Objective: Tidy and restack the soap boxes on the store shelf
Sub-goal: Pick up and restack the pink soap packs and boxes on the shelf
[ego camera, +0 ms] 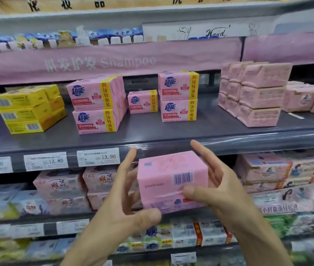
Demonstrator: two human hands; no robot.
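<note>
Soap box [172, 181] held between left hand [121, 204] and right hand [223, 191], thumbs curled onto it.

dark grey metal shelf [152, 135] at mid height, clear plastic strip [229, 144] along its front edge, white price labels [98, 157] reading 12.80 and 13.90. pink banner [190, 54] above, printed "shampoo" beside chinese characters, under a wood-toned header board [142, 1] with dark characters. lower shelves [49, 228] below in the same grey, more labels on their edges; flat, even store lighting, outer parts of view blurred.
</note>
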